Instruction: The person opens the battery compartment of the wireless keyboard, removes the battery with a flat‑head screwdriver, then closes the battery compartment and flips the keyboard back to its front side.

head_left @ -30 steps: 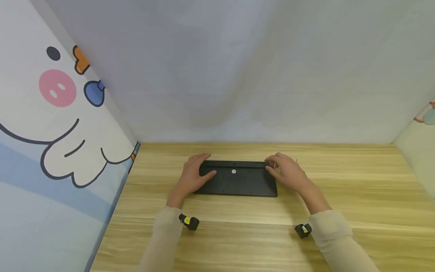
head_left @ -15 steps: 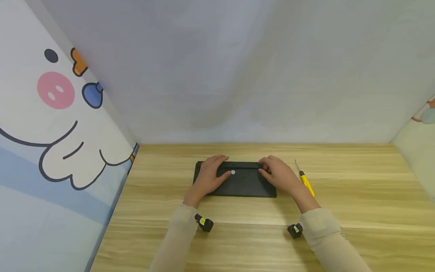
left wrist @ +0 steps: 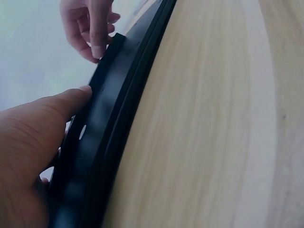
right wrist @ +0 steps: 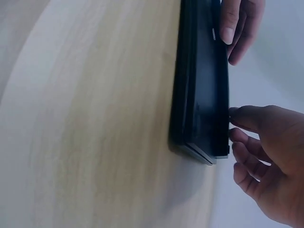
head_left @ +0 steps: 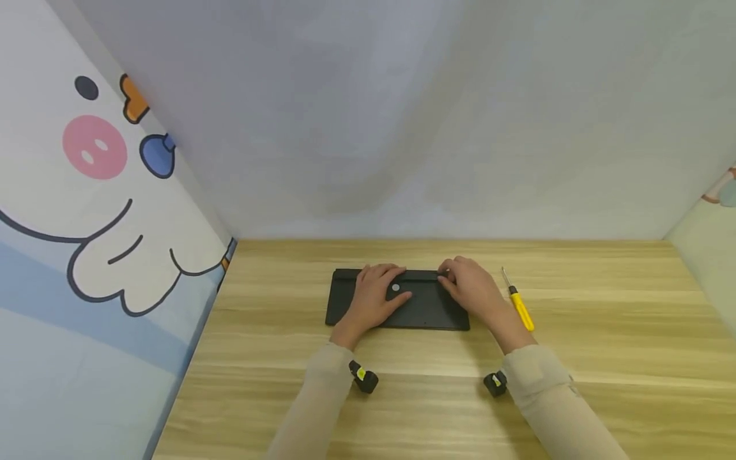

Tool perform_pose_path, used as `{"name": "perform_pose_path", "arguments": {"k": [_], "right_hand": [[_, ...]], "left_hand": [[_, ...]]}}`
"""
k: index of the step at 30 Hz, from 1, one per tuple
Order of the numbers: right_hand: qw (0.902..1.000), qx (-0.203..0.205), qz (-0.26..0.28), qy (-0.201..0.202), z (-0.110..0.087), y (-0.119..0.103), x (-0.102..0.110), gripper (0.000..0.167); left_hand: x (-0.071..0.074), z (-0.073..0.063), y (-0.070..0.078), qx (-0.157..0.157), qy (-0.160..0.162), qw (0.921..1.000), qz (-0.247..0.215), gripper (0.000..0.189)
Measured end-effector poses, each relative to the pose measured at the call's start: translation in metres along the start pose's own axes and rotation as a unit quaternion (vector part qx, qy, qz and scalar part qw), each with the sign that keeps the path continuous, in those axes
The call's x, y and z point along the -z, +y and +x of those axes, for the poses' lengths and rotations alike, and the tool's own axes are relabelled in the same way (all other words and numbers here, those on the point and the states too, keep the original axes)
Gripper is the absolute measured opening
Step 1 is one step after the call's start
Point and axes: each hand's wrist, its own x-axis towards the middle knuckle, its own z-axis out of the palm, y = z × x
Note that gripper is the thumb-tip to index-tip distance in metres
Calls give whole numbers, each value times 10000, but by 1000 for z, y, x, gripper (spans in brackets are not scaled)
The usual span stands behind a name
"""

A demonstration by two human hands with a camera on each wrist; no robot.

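Observation:
A flat black panel that looks like a keyboard [head_left: 431,308] lies underside up on the table, with a raised ridge along its far edge and a round white sticker. My left hand [head_left: 374,295] grips it near the middle, thumb over the ridge and fingers at the far edge. The right hand [head_left: 473,289] pinches the far edge toward the right end between thumb and curled fingers. In the right wrist view, the keyboard's side [right wrist: 206,95] shows two layers, with a thin gap near its end. Fingertips behind the far edge are partly hidden.
A yellow-handled screwdriver [head_left: 521,310] lies on the wooden table [head_left: 425,409] just right of the right hand. A pale wall [head_left: 402,128] rises behind the table. A cartoon-printed panel [head_left: 98,211] stands along the left side.
My left hand has slid right along the keyboard from its left end to near the middle. The right hand has shifted slightly left, and the screwdriver behind it has come into full view.

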Motion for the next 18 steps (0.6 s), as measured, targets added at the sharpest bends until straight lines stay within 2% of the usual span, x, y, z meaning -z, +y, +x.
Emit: {"name": "perform_pose_path", "arguments": {"k": [5,14,18], "right_hand": [[9999,-65,35,144,3,0,-2,17],[9994,-296,197,14,10,-1,-1,17],[9991,-385,178,-73,14,-1,-2,17]], "left_hand": [[-4,-2,0,-11,80,10000,-17,62],[-7,0,-5,100,61,9999,-93,64],[-6,3,-5,163,-58,9998,-57,65]]}}
